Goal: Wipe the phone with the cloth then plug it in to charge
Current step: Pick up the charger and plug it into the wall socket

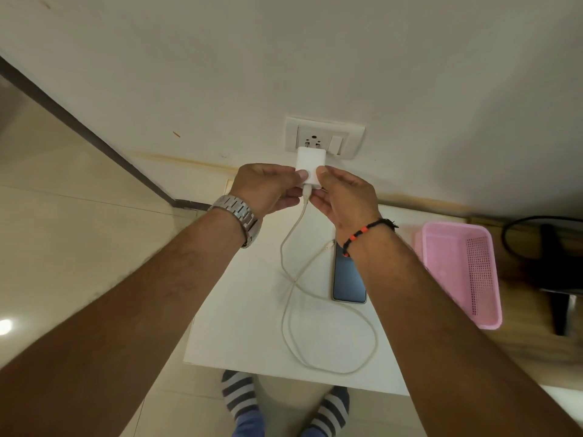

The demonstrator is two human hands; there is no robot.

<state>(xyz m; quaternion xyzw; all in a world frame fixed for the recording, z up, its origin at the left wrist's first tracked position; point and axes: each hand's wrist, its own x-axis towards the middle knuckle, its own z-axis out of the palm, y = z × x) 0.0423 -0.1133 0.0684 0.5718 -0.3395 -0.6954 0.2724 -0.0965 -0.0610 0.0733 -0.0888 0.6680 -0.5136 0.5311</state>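
A white charger adapter (308, 164) sits against the wall socket (325, 137), and both hands pinch it. My left hand (268, 187) grips its left side, my right hand (344, 197) its right side. A white cable (291, 316) hangs from the adapter and loops over the white table (239, 326). Its free plug end (329, 246) lies beside the top of the dark phone (347, 279), which rests screen up on the table, partly hidden by my right forearm. No cloth is visible.
A pink plastic basket (463, 269) stands at the table's right. Beyond it a black stand and black cable (549, 266) sit on a wooden surface. The wall is close ahead; tiled floor lies left. My striped socks (239, 395) show below the table edge.
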